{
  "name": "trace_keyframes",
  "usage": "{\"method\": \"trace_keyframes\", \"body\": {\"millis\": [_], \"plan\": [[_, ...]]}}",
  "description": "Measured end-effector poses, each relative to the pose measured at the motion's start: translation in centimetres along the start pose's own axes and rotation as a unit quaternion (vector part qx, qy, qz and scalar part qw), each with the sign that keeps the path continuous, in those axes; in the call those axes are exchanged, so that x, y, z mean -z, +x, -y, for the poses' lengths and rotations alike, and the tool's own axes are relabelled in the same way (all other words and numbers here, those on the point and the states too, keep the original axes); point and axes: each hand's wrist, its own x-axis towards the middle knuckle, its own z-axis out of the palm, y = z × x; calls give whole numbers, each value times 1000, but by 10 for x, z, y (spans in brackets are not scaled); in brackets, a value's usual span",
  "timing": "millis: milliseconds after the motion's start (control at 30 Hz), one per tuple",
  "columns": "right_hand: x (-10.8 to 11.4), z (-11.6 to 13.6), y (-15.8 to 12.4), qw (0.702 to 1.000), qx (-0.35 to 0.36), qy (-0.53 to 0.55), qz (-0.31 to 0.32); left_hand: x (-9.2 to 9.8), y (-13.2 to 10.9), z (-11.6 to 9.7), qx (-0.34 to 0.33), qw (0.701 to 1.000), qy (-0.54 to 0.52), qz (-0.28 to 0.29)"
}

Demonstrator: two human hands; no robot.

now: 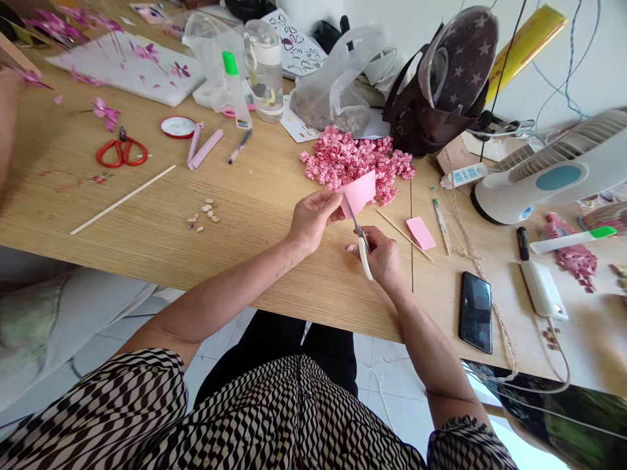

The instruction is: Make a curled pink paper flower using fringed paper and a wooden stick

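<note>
Between its thumb and fingers my left hand [316, 219] pinches a pink piece of paper [361, 190], held just above the table. My right hand [382, 258] is closed around the handles of white-handled scissors [363, 251], whose blades reach up to the left part of the paper. Right behind the paper lies a heap of curled pink paper pieces [343, 156]. A second pink paper piece [421, 233] rests on the table to the right of my right hand, with a thin wooden stick [404, 235] beside it.
Red-handled pliers [121, 151], a long stick [122, 199] and small pale pieces [200, 215] lie to the left. A water bottle [264, 72] and a plastic bag [337, 91] stand at the back. On the right are a phone [475, 312] and a white fan [553, 170].
</note>
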Motion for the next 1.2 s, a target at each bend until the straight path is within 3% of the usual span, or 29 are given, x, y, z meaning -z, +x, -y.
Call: {"method": "trace_keyframes", "body": {"millis": [1200], "plan": [[1,-2,0,1000,-7,0,-2,-2,-2,-2,20,1000,5,12]]}}
